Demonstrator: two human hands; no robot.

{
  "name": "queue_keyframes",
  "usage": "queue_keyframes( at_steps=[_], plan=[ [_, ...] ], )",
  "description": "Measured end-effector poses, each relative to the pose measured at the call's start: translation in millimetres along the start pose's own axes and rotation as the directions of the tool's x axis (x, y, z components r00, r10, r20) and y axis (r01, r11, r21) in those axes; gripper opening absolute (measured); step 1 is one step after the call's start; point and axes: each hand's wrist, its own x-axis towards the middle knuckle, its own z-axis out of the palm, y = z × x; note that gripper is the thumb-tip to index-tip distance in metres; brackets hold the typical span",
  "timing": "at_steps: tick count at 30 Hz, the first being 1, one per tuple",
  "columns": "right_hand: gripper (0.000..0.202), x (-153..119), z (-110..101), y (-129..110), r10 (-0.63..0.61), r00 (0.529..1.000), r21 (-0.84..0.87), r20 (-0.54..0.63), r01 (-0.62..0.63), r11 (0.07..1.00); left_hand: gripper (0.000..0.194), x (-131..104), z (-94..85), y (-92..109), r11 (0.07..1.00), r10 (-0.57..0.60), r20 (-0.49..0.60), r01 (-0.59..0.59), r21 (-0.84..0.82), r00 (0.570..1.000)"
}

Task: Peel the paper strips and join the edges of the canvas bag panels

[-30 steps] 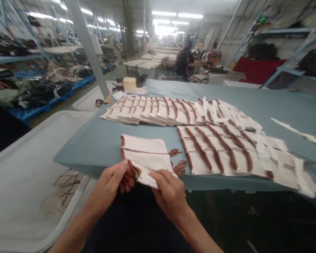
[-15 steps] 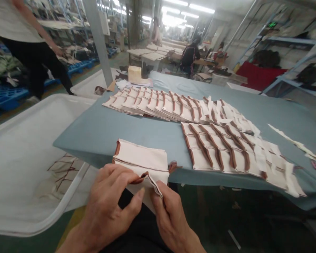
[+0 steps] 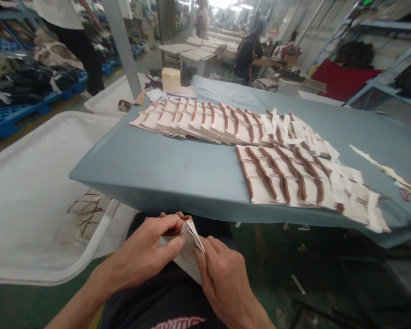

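Garment point(image 3: 173, 292): dark, softly creased cloth over the lap; part of a red-and-white printed lettering shows at the bottom edge.
Right hand point(image 3: 222, 269): thumb and curled fingers pinch the layered edge of the cloth piece point(image 3: 187, 265).
Left hand point(image 3: 147, 242): fingers bent over the brown-trimmed top, thumb against the pale face; the fold is nipped between them.
Cloth piece: held above the lap, just off the near edge of the table point(image 3: 185, 169); pale flat weave, bent into a steep fold, its brown binding curling at the top; the lower part is hidden by the hands.
Tub point(image 3: 27, 196): smooth white, rounded rim, left of the table; pale pieces with brown lines lie inside.
Table: covered in smooth blue-green sheeting that droops over the front.
Front row point(image 3: 287, 178): cream rectangles overlapping like shingles; brown edges wavy; limp white strips point(image 3: 337, 183) trail across the right part.
Back row point(image 3: 205, 121): similar overlapping stacks, fanned out.
Block point(image 3: 171, 80): yellowish, squarish, at the far left corner.
Co-worker point(image 3: 245, 57): dark clothing, beyond the table.
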Motion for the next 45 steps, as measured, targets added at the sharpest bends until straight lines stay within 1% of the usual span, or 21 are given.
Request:
queue_keyframes(
  at_steps=[2,4,6,7,8,10,11,12,13,15,17,19,21,26,28,30,33,37,40,43,45],
  plan=[
    [0.028,-1.6,1.4,1.0,0.016,1.0,0.026,0.012,-0.016,1.0,0.02,1.8,-0.9,-1.9,0.999,-0.014,0.061,0.017,-0.043,0.998],
    [0.027,-0.3,-2.7,2.2,0.016,0.998,0.075,0.067,-0.021,0.997,0.022,3.3,-3.7,-0.2,0.996,-0.013,0.117,0.022,-0.081,0.993],
    [0.019,4.7,-13.0,4.3,0.017,0.992,0.137,0.121,-0.034,0.99,0.025,4.4,-8.7,3.9,0.993,0.002,0.169,0.018,-0.116,0.986],
    [0.015,8.6,-20.0,5.9,0.024,0.993,0.17,0.116,-0.044,0.984,0.027,4.7,-11.8,6.2,0.992,0.008,0.185,0.016,-0.129,0.983],
    [0.016,13.5,-27.8,7.5,0.03,0.996,0.206,0.081,-0.046,0.977,0.03,4.7,-15.3,8.5,0.991,0.009,0.197,0.018,-0.134,0.98],
    [0.03,26.1,-43.9,10.7,0.004,0.999,0.288,-0.044,0.009,0.958,0.038,4.3,-22.3,12.9,0.992,-0.001,0.198,0.026,-0.123,0.98],
    [0.037,33.8,-51.1,11.9,-0.035,0.995,0.327,-0.097,0.065,0.943,0.04,3.9,-25.6,15.2,0.993,-0.008,0.192,0.03,-0.112,0.981],
    [0.043,42.1,-57.1,12.8,-0.086,0.988,0.363,-0.125,0.126,0.923,0.041,3.5,-28.4,17.7,0.994,-0.013,0.185,0.032,-0.101,0.983],
    [0.047,50.7,-61.7,13.4,-0.138,0.983,0.397,-0.122,0.176,0.901,0.039,2.9,-30.9,20.5,0.995,-0.014,0.184,0.031,-0.093,0.983],
    [0.051,67.3,-65.9,14.5,-0.228,0.973,0.452,-0.045,0.224,0.863,0.033,1.5,-34.3,26.8,0.995,-0.007,0.206,0.027,-0.091,0.978],
    [0.049,80.0,-64.0,16.5,-0.307,0.95,0.487,0.049,0.246,0.838,0.027,-1.0,-35.6,33.1,0.996,-0.014,0.25,0.036,-0.086,0.968],
    [0.045,86.9,-59.0,19.6,-0.369,0.925,0.522,0.093,0.27,0.809,0.023,-4.6,-35.0,37.6,0.995,-0.036,0.281,0.061,-0.08,0.959],
    [0.042,88.4,-54.8,22.9,-0.388,0.915,0.56,0.113,0.264,0.785,0.021,-9.0,-32.8,39.3,0.993,-0.053,0.292,0.081,-0.086,0.955],
    [0.051,86.0,-55.8,24.7,-0.342,0.905,0.632,0.254,0.112,0.767,0.018,-16.2,-26.5,36.8,0.993,-0.011,0.244,0.04,-0.115,0.97],
    [0.055,86.4,-58.2,23.7,-0.311,0.893,0.655,0.325,0.025,0.755,0.02,-16.3,-24.8,35.9,0.993,0.0,0.231,0.028,-0.115,0.973],
    [0.059,87.0,-59.8,23.5,-0.267,0.875,0.678,0.405,-0.091,0.73,0.022,-15.2,-22.4,35.3,0.993,-0.001,0.204,0.025,-0.113,0.979],
    [0.062,86.5,-59.2,25.0,-0.222,0.836,0.715,0.502,-0.257,0.651,0.02,-12.6,-15.9,35.1,0.987,-0.038,0.161,0.062,-0.146,0.986],
    [0.061,83.0,-53.4,28.5,-0.218,0.791,0.767,0.571,-0.42,0.486,0.018,-9.8,-6.1,33.9,0.95,-0.089,0.133,0.125,-0.286,0.987],
    [0.06,79.4,-49.3,30.0,-0.223,0.792,0.794,0.568,-0.457,0.4,0.018,-9.3,-3.1,29.5,0.908,-0.116,0.151,0.166,-0.384,0.982],
    [0.058,75.7,-47.3,30.8,-0.224,0.8,0.812,0.556,-0.466,0.352,0.02,-9.2,-4.2,24.1,0.862,-0.137,0.232,0.231,-0.45,0.963],
    [0.057,73.5,-46.9,31.4,-0.224,0.797,0.812,0.561,-0.476,0.339,0.021,-8.9,-5.7,22.2,0.85,-0.138,0.28,0.259,-0.459,0.95]
  ],
)
